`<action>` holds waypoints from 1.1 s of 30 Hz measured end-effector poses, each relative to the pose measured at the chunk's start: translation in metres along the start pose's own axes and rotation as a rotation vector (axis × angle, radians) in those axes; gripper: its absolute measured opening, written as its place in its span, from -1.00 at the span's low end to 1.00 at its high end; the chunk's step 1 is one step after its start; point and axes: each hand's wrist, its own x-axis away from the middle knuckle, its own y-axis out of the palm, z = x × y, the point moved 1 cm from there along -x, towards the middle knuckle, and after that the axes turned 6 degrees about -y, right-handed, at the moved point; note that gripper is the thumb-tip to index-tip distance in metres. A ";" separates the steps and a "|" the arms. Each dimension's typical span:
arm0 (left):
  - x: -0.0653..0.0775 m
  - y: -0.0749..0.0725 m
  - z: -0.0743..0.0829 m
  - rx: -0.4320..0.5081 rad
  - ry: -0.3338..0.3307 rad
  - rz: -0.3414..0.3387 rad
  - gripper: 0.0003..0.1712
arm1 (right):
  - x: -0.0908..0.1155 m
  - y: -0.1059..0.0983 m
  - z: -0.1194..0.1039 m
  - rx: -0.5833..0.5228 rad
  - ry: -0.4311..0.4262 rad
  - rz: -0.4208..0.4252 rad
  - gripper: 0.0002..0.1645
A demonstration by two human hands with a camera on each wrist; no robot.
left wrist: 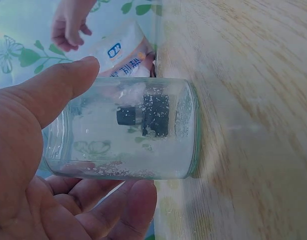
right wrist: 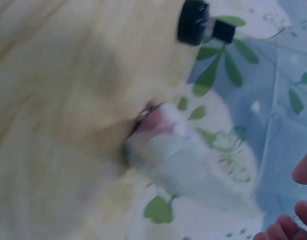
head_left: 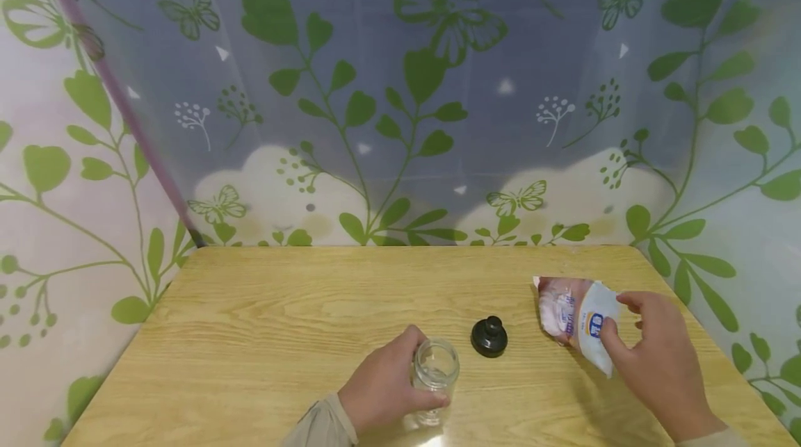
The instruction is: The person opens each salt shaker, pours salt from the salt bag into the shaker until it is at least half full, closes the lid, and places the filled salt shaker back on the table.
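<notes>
My left hand [head_left: 391, 381]: bare; palm and finger creases show up close. Directly behind that grip, at the wrist, my left sleeve [head_left: 318, 426]: beige, plain fabric, soft wrinkles, narrow cuff [head_left: 344, 418] set off by a seam line. My right hand [head_left: 663, 356]: bare too, rounded fingertips. Behind its wrist, my right sleeve [head_left: 713, 439]: just a pale beige strip, rest cut off by frame edge.

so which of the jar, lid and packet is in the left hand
The clear glass jar; the black lid sits untouched and the packet is by the right hand.
</notes>
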 end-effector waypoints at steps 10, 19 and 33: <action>0.001 -0.002 0.000 0.006 -0.007 -0.010 -0.26 | 0.010 -0.003 0.035 -0.002 0.258 -0.259 -0.28; 0.002 -0.002 0.002 0.011 -0.001 -0.010 -0.26 | 0.006 -0.001 0.039 -0.004 0.272 -0.432 -0.52; 0.002 -0.002 0.001 0.005 0.004 -0.003 -0.24 | 0.000 0.021 0.040 -0.022 0.270 -0.703 -0.16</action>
